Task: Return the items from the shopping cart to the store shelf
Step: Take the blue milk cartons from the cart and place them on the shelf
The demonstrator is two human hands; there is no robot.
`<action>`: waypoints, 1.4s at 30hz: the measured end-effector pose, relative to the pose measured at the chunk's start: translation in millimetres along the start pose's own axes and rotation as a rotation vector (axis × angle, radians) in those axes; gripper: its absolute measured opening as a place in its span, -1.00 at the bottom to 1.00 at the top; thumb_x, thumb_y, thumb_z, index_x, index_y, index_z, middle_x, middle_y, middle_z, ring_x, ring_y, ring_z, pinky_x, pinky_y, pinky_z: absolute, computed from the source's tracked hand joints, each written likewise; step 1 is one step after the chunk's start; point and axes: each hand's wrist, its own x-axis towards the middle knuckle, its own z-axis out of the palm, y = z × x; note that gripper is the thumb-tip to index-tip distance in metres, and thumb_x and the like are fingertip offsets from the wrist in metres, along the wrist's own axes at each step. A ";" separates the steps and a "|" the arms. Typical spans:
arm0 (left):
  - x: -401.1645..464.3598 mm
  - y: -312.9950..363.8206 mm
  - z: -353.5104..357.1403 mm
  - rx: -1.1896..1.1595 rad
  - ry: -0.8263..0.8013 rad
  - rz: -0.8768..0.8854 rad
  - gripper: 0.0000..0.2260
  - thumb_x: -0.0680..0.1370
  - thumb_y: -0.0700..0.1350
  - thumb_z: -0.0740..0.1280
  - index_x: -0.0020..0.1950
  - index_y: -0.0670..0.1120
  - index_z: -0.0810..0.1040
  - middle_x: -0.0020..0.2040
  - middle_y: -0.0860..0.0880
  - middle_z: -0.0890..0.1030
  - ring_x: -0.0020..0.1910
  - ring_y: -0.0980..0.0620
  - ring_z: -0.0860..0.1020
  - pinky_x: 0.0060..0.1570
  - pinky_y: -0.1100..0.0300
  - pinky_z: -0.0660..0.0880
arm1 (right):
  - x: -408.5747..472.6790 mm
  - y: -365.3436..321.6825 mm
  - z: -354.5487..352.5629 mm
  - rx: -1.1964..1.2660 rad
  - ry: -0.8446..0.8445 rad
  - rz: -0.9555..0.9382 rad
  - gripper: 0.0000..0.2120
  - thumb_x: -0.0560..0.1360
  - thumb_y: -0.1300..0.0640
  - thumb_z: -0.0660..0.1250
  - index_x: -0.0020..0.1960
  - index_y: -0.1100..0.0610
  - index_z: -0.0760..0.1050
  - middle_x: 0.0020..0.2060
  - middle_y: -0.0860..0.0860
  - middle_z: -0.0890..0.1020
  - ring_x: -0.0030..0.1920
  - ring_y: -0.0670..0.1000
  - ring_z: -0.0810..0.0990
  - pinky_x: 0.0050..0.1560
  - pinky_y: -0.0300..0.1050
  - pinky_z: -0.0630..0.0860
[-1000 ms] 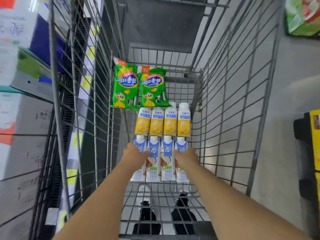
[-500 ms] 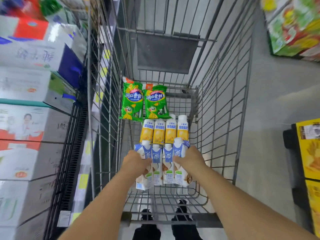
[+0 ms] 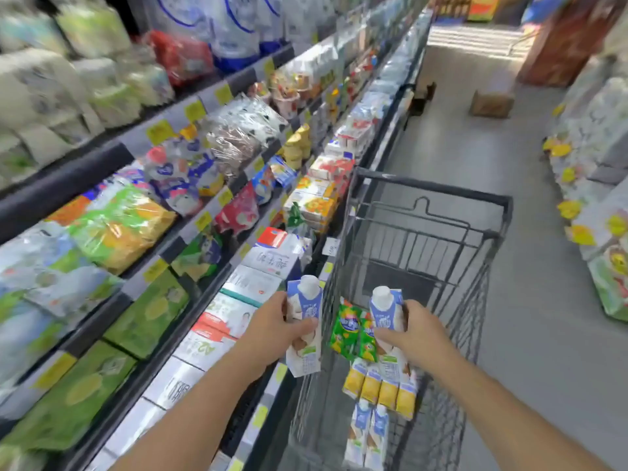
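My left hand [image 3: 272,329] grips a blue-and-white drink carton [image 3: 304,307], upright, just left of the cart's left wall and over the shelf edge. My right hand [image 3: 413,334] grips a second blue-and-white carton [image 3: 386,309] above the inside of the wire shopping cart [image 3: 431,192]. On the cart floor lie two more blue-and-white cartons [image 3: 368,433], a row of yellow cartons [image 3: 380,389] and two green snack packs [image 3: 353,331]. The store shelf [image 3: 190,232] runs along my left, tiers packed with goods.
White milk boxes [image 3: 238,300] fill the bottom shelf tier beside my left hand. Green and yellow bags [image 3: 119,226] sit on the tiers above. A cardboard box [image 3: 491,102] stands far down the grey aisle. Another goods display [image 3: 598,185] lines the right side.
Both hands have lifted one blue-and-white carton each out of the cart. The left carton moved left over the shelf edge. My view swung up from the cart floor to the aisle.
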 end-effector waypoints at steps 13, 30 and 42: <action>-380.8 -0.9 -145.1 -0.047 0.773 0.001 -0.50 0.23 0.12 0.55 0.07 -0.05 0.55 -0.04 -0.08 0.67 -0.20 -0.03 0.64 -0.12 -0.11 0.63 | -230.0 -211.5 71.6 0.034 -0.547 -0.810 -0.66 0.39 0.07 0.57 0.08 0.05 0.51 -0.04 -0.04 0.66 -0.05 -0.03 0.63 -0.07 -0.04 0.55; -744.7 -129.9 -315.6 -0.141 1.417 -0.131 -0.72 0.46 -0.16 0.51 0.12 -0.03 0.55 0.00 -0.06 0.69 -0.06 -0.05 0.67 -0.06 0.04 0.61 | -571.2 -361.4 296.6 0.005 -0.917 -1.211 -0.64 0.38 0.10 0.57 0.11 0.12 0.56 -0.06 -0.04 0.68 -0.06 -0.05 0.64 -0.11 -0.14 0.53; -736.7 -177.5 -493.4 -0.062 1.386 -0.079 -0.70 0.38 -0.10 0.56 0.03 -0.06 0.55 -0.06 -0.12 0.69 -0.07 -0.10 0.68 0.00 -0.12 0.62 | -653.6 -467.4 409.8 -0.007 -0.643 -1.170 -0.66 0.34 0.04 0.59 0.03 0.10 0.57 -0.11 -0.02 0.70 -0.08 0.01 0.67 0.01 0.01 0.62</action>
